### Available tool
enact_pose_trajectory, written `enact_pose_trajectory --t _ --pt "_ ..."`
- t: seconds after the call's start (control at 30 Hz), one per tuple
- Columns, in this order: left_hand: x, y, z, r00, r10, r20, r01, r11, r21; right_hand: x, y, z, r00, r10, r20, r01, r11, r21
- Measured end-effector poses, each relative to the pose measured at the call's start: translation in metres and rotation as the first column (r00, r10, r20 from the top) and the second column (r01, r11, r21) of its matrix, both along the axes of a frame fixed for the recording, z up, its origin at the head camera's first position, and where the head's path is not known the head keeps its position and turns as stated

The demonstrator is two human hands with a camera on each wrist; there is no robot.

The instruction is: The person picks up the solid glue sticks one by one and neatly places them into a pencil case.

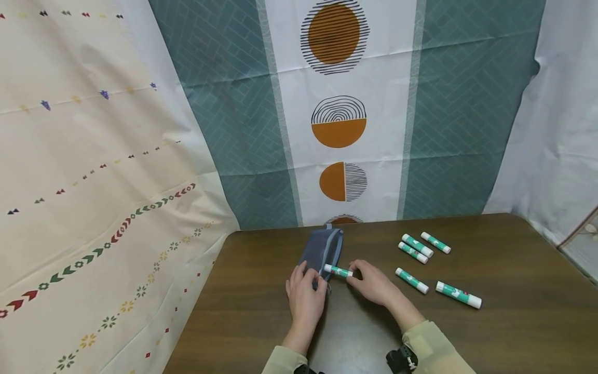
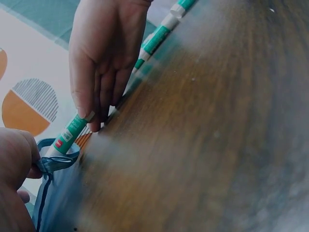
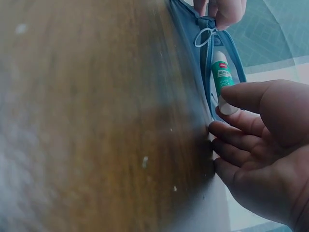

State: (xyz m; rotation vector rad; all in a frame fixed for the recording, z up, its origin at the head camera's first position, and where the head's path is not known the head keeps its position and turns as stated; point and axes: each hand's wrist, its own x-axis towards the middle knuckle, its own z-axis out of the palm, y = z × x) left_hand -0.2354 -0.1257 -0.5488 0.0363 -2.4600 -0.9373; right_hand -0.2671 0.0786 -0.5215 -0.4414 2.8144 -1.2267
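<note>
A blue zippered pouch [image 1: 320,248] lies on the table, its zip side open toward the right. My left hand [image 1: 306,297] grips the pouch at its near end, by the zipper edge; in the left wrist view the fingers pinch the blue fabric. My right hand [image 1: 372,282] holds a green and white glue stick [image 1: 338,270] between thumb and index finger. The far end of the glue stick [image 3: 222,72] sits within the pouch's opening in the right wrist view. The other right fingers are spread below it, close to the tabletop.
On the right of the brown table [image 1: 252,301] lie more glue sticks: three at the back, including one glue stick [image 1: 436,242], plus a nearer glue stick [image 1: 412,280] and a larger glue stick [image 1: 459,294]. Patterned cloths hang behind and on the left.
</note>
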Motion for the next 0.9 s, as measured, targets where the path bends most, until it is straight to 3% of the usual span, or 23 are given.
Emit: enact_pose_trajectory --t 0.43,0.9 --pt "0.000 0.000 -0.001 1.000 -0.007 -0.011 0.007 1.000 -0.006 -0.002 0.003 -0.001 1.000 -0.007 0.009 0.007 1.000 0.008" --pt "0.000 0.001 0.000 1.000 -0.016 0.000 0.016 0.999 -0.031 -0.007 -0.010 0.009 1.000 -0.029 -0.012 0.030 0.996 0.088"
